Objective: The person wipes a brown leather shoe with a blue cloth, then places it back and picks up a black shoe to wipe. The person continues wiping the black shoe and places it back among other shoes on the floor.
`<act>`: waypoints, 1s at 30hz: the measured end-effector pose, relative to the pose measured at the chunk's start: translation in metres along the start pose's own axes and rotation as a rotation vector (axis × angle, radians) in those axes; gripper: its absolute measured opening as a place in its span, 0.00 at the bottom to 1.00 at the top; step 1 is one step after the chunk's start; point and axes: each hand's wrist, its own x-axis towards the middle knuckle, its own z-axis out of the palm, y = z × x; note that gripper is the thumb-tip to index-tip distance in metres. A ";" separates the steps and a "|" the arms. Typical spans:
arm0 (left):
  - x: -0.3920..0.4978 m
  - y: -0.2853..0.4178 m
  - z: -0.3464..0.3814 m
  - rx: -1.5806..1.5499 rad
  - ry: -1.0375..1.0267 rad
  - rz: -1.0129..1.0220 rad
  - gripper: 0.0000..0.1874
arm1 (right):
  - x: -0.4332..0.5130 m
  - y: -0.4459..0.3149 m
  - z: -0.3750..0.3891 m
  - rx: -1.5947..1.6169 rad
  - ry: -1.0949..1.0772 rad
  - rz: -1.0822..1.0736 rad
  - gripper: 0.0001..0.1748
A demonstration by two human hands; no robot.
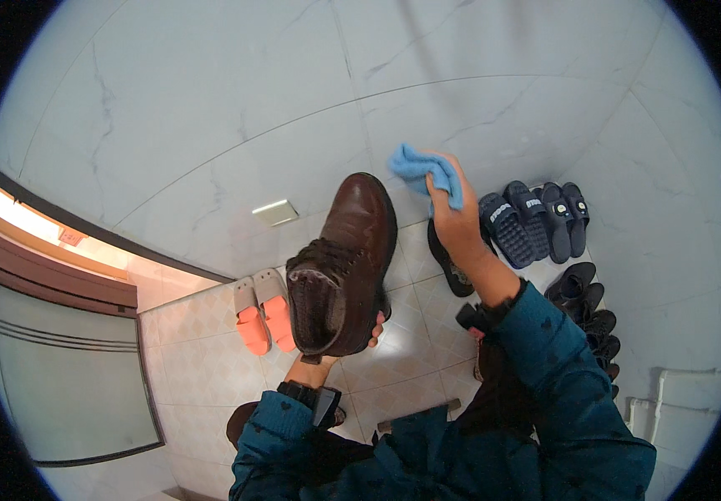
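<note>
A brown leather lace-up shoe (360,250) is held up by my left hand (320,369), which grips it from below near the heel. The shoe's toe points away from me and its opening faces up towards the camera; most of my left hand is hidden under it. My right hand (454,213) is raised to the right of the toe, apart from the shoe. Bunched between its thumb and fingers is a light blue cloth (426,172). Dark laces (326,258) cross the front of the shoe.
Orange and grey slides (268,310) lie on the tiled floor (392,338) at left. Dark blue slippers (517,225) stand against the wall at right, with a black shoe (573,282) and several other dark shoes beside them. A framed glass door (72,382) is at far left.
</note>
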 end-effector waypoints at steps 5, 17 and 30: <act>0.019 -0.002 -0.009 0.148 -0.138 0.000 0.45 | -0.022 0.025 0.029 -0.351 -0.275 -0.517 0.21; 0.003 0.021 -0.024 0.572 0.357 0.279 0.33 | -0.019 0.021 -0.014 0.069 0.053 0.307 0.17; 0.005 0.015 -0.008 0.598 0.444 0.299 0.33 | -0.037 0.007 0.021 0.125 -0.641 -0.142 0.23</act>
